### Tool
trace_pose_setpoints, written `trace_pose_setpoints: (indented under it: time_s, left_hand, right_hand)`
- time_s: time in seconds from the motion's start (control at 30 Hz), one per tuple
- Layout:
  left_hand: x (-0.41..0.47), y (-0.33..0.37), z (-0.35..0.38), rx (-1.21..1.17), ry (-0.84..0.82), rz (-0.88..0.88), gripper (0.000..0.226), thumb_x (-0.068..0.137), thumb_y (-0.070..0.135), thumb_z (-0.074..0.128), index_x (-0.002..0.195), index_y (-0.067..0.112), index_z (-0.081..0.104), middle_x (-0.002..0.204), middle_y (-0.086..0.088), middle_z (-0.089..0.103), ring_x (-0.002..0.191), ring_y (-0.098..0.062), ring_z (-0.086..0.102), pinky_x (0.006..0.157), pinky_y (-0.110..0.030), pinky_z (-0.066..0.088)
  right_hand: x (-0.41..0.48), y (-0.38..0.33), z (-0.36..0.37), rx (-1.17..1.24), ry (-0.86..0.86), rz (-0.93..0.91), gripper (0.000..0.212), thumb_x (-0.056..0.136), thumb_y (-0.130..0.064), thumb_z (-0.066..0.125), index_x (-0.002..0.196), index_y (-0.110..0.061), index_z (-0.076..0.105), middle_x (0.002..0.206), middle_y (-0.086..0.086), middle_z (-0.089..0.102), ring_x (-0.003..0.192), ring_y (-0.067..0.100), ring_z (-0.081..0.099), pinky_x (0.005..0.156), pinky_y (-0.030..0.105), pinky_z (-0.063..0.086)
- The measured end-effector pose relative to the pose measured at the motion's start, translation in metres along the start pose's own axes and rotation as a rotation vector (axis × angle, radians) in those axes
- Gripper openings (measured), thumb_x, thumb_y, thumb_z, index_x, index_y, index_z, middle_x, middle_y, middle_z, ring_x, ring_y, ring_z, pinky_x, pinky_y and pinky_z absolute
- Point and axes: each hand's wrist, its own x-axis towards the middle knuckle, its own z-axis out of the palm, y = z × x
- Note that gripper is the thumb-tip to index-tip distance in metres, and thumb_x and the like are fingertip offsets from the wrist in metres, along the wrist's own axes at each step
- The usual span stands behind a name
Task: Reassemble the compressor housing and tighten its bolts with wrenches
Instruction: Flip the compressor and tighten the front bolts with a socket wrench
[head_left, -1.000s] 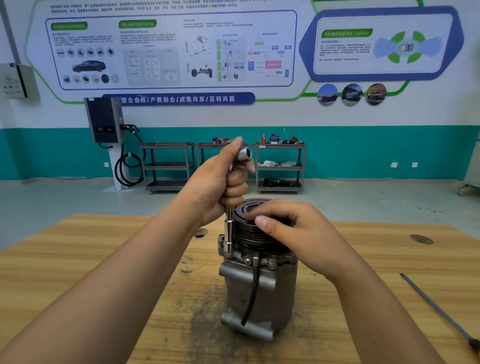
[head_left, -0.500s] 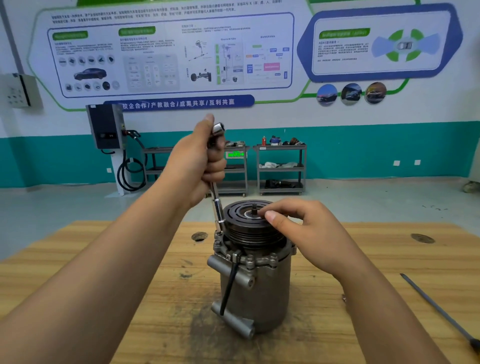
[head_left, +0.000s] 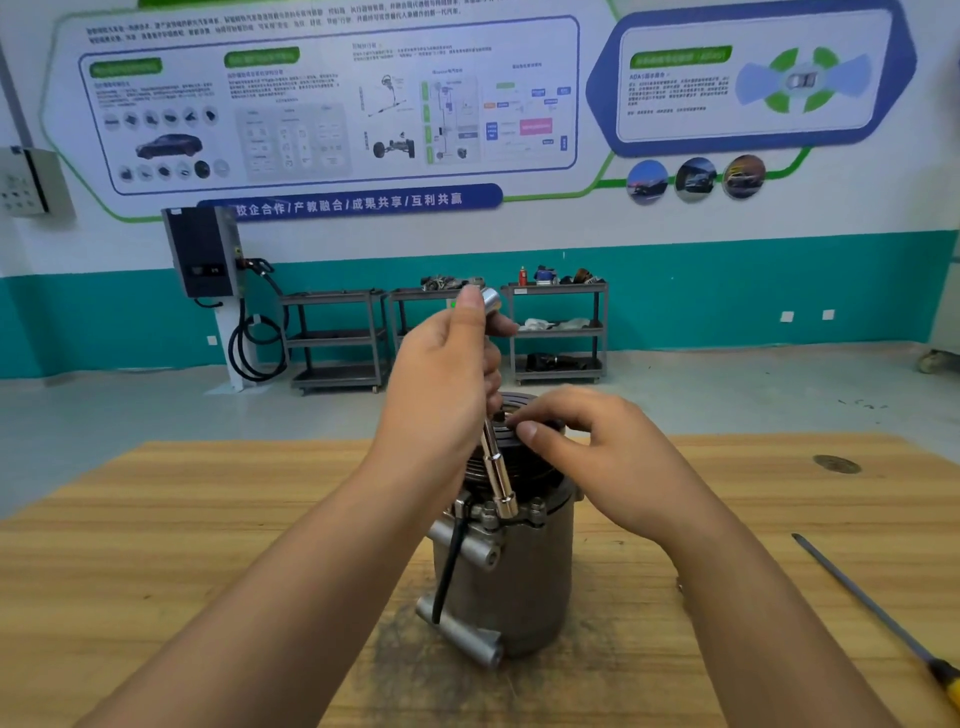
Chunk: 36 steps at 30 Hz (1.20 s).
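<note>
A grey metal compressor housing (head_left: 519, 577) stands upright on the wooden table (head_left: 208, 545), with a black pulley (head_left: 514, 457) on top and a black cable down its front. My left hand (head_left: 441, 384) grips a chrome socket wrench (head_left: 496, 473) held nearly upright, its socket end set on a bolt at the housing's top flange. My right hand (head_left: 592, 457) rests on top of the pulley, fingers curved over its rim. Bolt heads ring the flange beside the socket.
A long screwdriver (head_left: 878, 608) with a yellow handle lies on the table at the right. A round hole (head_left: 836, 463) is in the table's far right. Metal shelf carts (head_left: 556, 332) and a wall charger (head_left: 202, 254) stand far behind.
The housing has been turned on the table, its cable and lugs swinging round. My left hand moved the wrench from the left bolt to a bolt at the front of the flange.
</note>
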Motion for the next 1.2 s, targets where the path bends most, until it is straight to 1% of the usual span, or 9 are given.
trace_pose_setpoints:
  time_s: [0.33, 0.47, 0.57, 0.67, 0.77, 0.87, 1.0, 1.07, 1.2]
  left_hand:
    - [-0.003, 0.000, 0.003, 0.242, 0.064, 0.103, 0.038, 0.100, 0.038, 0.036, 0.078, 0.017, 0.059, 0.048, 0.010, 0.035, 0.048, -0.012, 0.032, 0.061, -0.039, 0.029]
    - [-0.001, -0.004, 0.001, 0.254, 0.079, 0.129, 0.038, 0.100, 0.039, 0.036, 0.079, 0.019, 0.060, 0.047, 0.010, 0.035, 0.047, -0.010, 0.032, 0.060, -0.038, 0.030]
    - [0.003, -0.009, -0.001, 0.207, 0.048, 0.127, 0.039, 0.100, 0.039, 0.034, 0.080, 0.019, 0.059, 0.046, 0.011, 0.034, 0.044, -0.007, 0.030, 0.050, -0.030, 0.027]
    - [0.007, -0.011, -0.003, 0.127, 0.026, 0.096, 0.038, 0.101, 0.038, 0.033, 0.082, 0.016, 0.057, 0.046, 0.012, 0.033, 0.043, -0.005, 0.028, 0.044, -0.021, 0.025]
    - [0.009, -0.011, -0.003, 0.132, 0.038, 0.102, 0.036, 0.101, 0.036, 0.033, 0.084, 0.017, 0.057, 0.045, 0.013, 0.034, 0.042, -0.003, 0.029, 0.045, -0.021, 0.026]
    - [0.005, -0.011, 0.003, 0.221, 0.002, 0.156, 0.033, 0.101, 0.037, 0.034, 0.085, 0.022, 0.059, 0.045, 0.013, 0.034, 0.043, -0.005, 0.030, 0.048, -0.026, 0.025]
    - [0.001, -0.008, 0.015, 0.292, -0.059, 0.177, 0.041, 0.100, 0.037, 0.038, 0.064, 0.034, 0.058, 0.045, 0.008, 0.038, 0.045, -0.010, 0.034, 0.051, -0.033, 0.029]
    - [0.000, -0.008, 0.017, 0.292, -0.075, 0.179, 0.042, 0.100, 0.037, 0.037, 0.064, 0.035, 0.059, 0.049, 0.000, 0.037, 0.047, -0.020, 0.033, 0.051, -0.037, 0.032]
    - [0.000, -0.014, 0.013, 0.214, -0.065, 0.167, 0.044, 0.100, 0.038, 0.036, 0.057, 0.034, 0.045, 0.048, 0.011, 0.033, 0.044, -0.006, 0.028, 0.049, -0.027, 0.026]
  right_hand:
    - [0.000, 0.000, 0.004, -0.017, 0.014, -0.019, 0.016, 0.091, -0.026, 0.056, 0.100, -0.025, 0.069, 0.100, -0.012, 0.060, 0.091, -0.005, 0.049, 0.074, 0.000, 0.034]
    - [-0.001, -0.001, 0.005, -0.027, 0.013, -0.014, 0.016, 0.091, -0.026, 0.055, 0.101, -0.025, 0.068, 0.101, -0.012, 0.058, 0.093, -0.002, 0.049, 0.075, 0.000, 0.034]
    - [-0.001, -0.002, 0.006, -0.025, 0.013, -0.016, 0.018, 0.091, -0.026, 0.055, 0.103, -0.026, 0.069, 0.101, -0.013, 0.057, 0.092, -0.003, 0.049, 0.074, 0.001, 0.035]
    - [-0.001, -0.004, 0.008, -0.034, 0.011, -0.014, 0.019, 0.091, -0.025, 0.056, 0.105, -0.025, 0.069, 0.101, -0.011, 0.056, 0.092, 0.000, 0.049, 0.075, 0.005, 0.036]
    - [-0.001, -0.006, 0.011, -0.048, 0.015, -0.023, 0.021, 0.091, -0.024, 0.056, 0.107, -0.023, 0.069, 0.103, -0.008, 0.056, 0.096, 0.002, 0.049, 0.077, 0.008, 0.037]
    - [-0.001, -0.008, 0.012, -0.058, 0.007, -0.025, 0.020, 0.091, -0.024, 0.056, 0.106, -0.025, 0.069, 0.103, -0.008, 0.056, 0.101, 0.007, 0.048, 0.087, 0.023, 0.041]
    - [-0.002, -0.009, 0.011, -0.026, -0.022, -0.018, 0.018, 0.090, -0.017, 0.055, 0.099, -0.021, 0.071, 0.104, -0.004, 0.057, 0.102, 0.014, 0.051, 0.090, 0.036, 0.043]
    - [-0.003, -0.009, 0.011, -0.003, -0.021, -0.026, 0.018, 0.089, -0.013, 0.056, 0.094, -0.018, 0.072, 0.103, -0.004, 0.058, 0.100, 0.012, 0.052, 0.089, 0.032, 0.043]
    - [-0.005, -0.010, 0.007, 0.101, -0.065, -0.047, 0.018, 0.085, -0.006, 0.058, 0.090, -0.013, 0.073, 0.099, -0.008, 0.059, 0.091, -0.003, 0.050, 0.079, 0.007, 0.037]
